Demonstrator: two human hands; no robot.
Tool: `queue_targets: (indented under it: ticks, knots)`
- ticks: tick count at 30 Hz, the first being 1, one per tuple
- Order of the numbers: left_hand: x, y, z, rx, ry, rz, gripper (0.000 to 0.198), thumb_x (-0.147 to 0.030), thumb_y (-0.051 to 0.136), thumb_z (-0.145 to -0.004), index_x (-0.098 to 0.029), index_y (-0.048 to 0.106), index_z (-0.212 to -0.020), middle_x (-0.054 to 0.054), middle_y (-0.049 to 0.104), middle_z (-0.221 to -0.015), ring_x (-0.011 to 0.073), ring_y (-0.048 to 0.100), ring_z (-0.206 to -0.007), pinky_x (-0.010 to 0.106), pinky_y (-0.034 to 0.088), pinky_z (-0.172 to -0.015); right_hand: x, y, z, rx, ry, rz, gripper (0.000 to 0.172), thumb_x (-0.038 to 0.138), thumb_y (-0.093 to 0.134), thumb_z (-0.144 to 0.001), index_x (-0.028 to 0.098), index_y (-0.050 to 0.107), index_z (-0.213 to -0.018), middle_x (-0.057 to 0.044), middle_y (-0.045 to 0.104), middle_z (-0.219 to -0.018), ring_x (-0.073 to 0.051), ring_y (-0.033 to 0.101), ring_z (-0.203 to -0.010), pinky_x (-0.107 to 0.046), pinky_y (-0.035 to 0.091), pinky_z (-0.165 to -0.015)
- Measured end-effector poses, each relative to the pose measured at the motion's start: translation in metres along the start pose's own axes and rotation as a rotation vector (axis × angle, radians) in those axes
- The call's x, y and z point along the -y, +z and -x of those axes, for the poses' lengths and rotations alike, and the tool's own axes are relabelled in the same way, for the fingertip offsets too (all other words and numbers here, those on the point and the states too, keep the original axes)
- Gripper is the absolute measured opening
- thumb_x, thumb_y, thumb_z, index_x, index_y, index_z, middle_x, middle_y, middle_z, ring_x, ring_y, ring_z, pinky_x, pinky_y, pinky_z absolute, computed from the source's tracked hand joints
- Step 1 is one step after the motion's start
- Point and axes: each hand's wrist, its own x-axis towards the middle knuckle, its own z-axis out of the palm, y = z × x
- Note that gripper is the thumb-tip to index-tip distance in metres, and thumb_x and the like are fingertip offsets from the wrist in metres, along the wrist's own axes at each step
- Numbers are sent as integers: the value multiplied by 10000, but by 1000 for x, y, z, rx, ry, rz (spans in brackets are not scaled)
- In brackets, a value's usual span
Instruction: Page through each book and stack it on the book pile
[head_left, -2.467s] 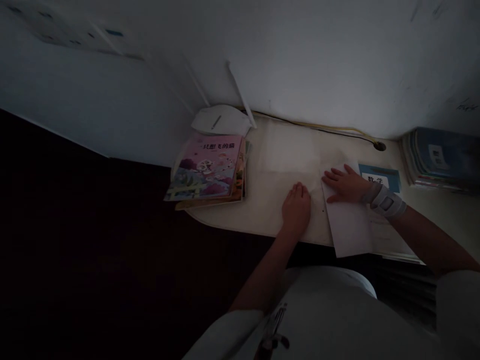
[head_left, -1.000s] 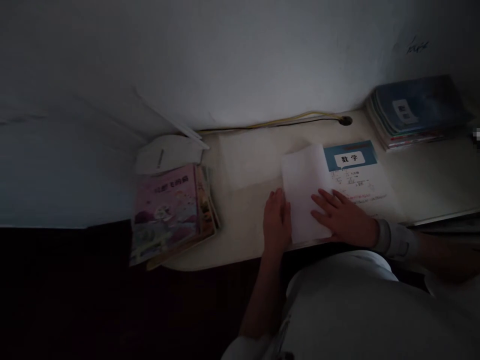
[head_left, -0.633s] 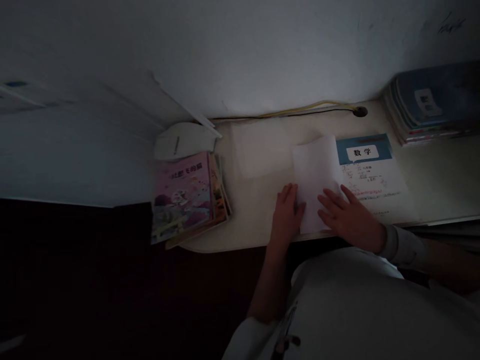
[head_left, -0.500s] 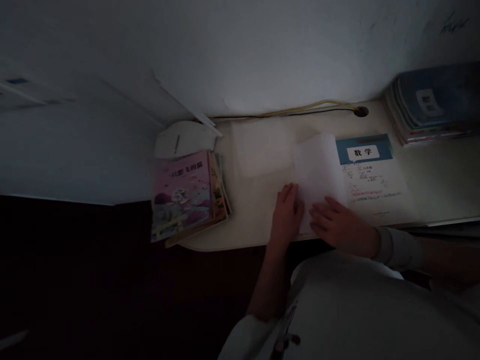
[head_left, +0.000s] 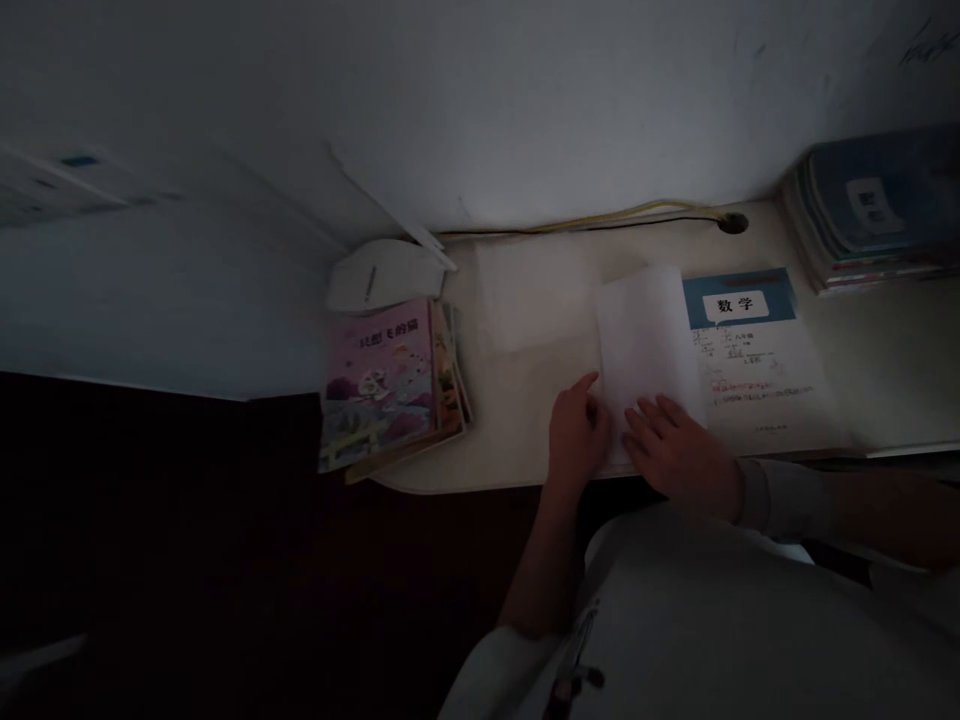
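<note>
A white sheet of paper (head_left: 645, 330) lies on the desk, its right side bulging in a soft fold beside a maths textbook (head_left: 761, 370) with a blue band on its cover. My right hand (head_left: 675, 450) rests flat on the lower part of the sheet, fingers spread. At the sheet's lower left edge is my left hand (head_left: 577, 430), forefinger stretched out and thumb apart from it; its other fingers are mostly hidden. Neither hand visibly grips anything. Another thin white sheet (head_left: 532, 295) lies flat behind my left hand.
At the desk's left end, a stack of picture books (head_left: 382, 380) sits in front of a white device (head_left: 386, 275). More books (head_left: 870, 210) are piled at the back right. Yellow and black cables (head_left: 622, 213) run along the wall to a cable hole (head_left: 733, 223).
The view has shifted slightly, so the desk items appear further right. My left hand's fingers have drawn in, with the forefinger standing out; my right hand still lies on the sheet.
</note>
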Motion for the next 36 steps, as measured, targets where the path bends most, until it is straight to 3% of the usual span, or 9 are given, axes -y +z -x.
queue_targets:
  ticks: [3, 6, 10, 15, 18, 23, 27, 31, 36]
  knots:
    - [0, -1, 0, -31, 1, 37, 414, -152, 487, -805, -166, 517, -1218, 20, 597, -789, 157, 558, -782, 315, 478, -760, 6, 4, -3, -39, -24, -22, 260, 159, 478, -889, 98, 679, -1041, -154, 674, -1115, -291, 620, -1043, -478, 465, -933]
    - [-1, -1, 0, -3, 54, -5, 379, -153, 498, -813, -166, 549, -1188, 36, 608, -815, 171, 549, -818, 338, 468, -798, 4, 1, -4, 44, -91, -108, 266, 236, 514, -894, 114, 662, -1077, -149, 668, -1127, -276, 602, -1075, -474, 452, -961]
    - [0, 0, 0, 36, 101, -39, 350, -137, 510, -806, -162, 582, -1148, 52, 615, -833, 182, 548, -844, 342, 462, -807, -43, -11, -15, 143, -203, -415, 442, 496, 486, -891, 211, 582, -1215, -86, 617, -1244, -236, 552, -1161, -470, 417, -1019]
    - [1, 1, -1, 14, 108, -54, 318, -145, 497, -815, -154, 600, -1116, 49, 609, -803, 177, 547, -820, 334, 468, -784, -151, 24, -55, -151, 317, -513, 581, 538, 416, -897, 177, 467, -1349, -132, 441, -1417, -276, 344, -1352, -504, 344, -1076]
    - [0, 1, -2, -1, 116, -73, 319, -146, 483, -818, -151, 597, -1115, 52, 612, -803, 180, 552, -822, 332, 471, -769, -181, 62, -74, -95, 403, -512, 718, 595, 472, -837, 88, 463, -1346, -199, 465, -1375, -312, 370, -1326, -489, 318, -1096]
    - [-1, 1, -1, 7, 124, -196, 342, -128, 478, -800, -131, 604, -1118, 60, 615, -771, 195, 556, -786, 376, 463, -796, -171, 91, -76, -89, 434, -475, 658, 536, 509, -821, 57, 541, -1271, -218, 532, -1280, -318, 463, -1218, -484, 353, -1059]
    - [-5, 0, -2, -12, 113, -247, 353, -124, 466, -799, -129, 606, -1123, 69, 616, -770, 209, 560, -803, 379, 464, -790, -164, 88, -74, -81, 429, -444, 592, 499, 557, -784, 125, 569, -1243, -188, 537, -1265, -338, 457, -1207, -531, 359, -1025]
    - [-9, -2, -2, 1, 124, -302, 351, -119, 454, -806, -131, 607, -1122, 69, 621, -763, 213, 564, -798, 383, 461, -786, -153, 84, -81, -114, 549, -416, 517, 418, 523, -815, 136, 559, -1247, -172, 549, -1246, -322, 460, -1202, -505, 372, -1015]
    - [-24, -7, -1, -20, 160, -395, 332, -128, 469, -824, -133, 610, -1125, 93, 638, -817, 233, 576, -840, 401, 464, -800, -143, 84, -86, -106, 609, -414, 566, 287, 579, -753, 113, 511, -1287, -171, 511, -1308, -339, 381, -1285, -520, 323, -1057]
